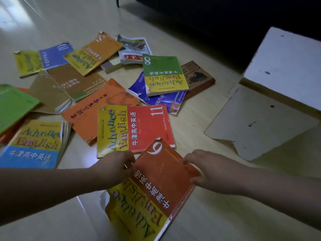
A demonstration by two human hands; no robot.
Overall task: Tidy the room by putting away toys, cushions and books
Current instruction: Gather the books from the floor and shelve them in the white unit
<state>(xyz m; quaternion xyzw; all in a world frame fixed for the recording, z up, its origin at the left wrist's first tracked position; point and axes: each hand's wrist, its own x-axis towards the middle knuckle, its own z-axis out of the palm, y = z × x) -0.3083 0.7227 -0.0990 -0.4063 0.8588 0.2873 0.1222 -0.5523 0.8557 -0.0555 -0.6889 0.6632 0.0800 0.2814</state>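
Note:
Several textbooks lie scattered on the pale floor. Nearest me is an orange and yellow book numbered 6 (152, 185). My left hand (114, 166) grips its left edge, fingers curled at the cover. My right hand (206, 168) holds its right edge, with fingers on top of the cover and the thumb at the side. Just beyond lies a red and yellow book numbered 11 (135, 126), partly under the book numbered 6. A green and yellow book numbered 8 (163, 73) rests on a blue book farther back.
More books spread to the left, among them a blue and yellow one (34, 143) and a green one (13, 106). A white box (284, 66) with a flat cardboard sheet (257, 122) stands at the right. Dark furniture (225, 23) fills the back.

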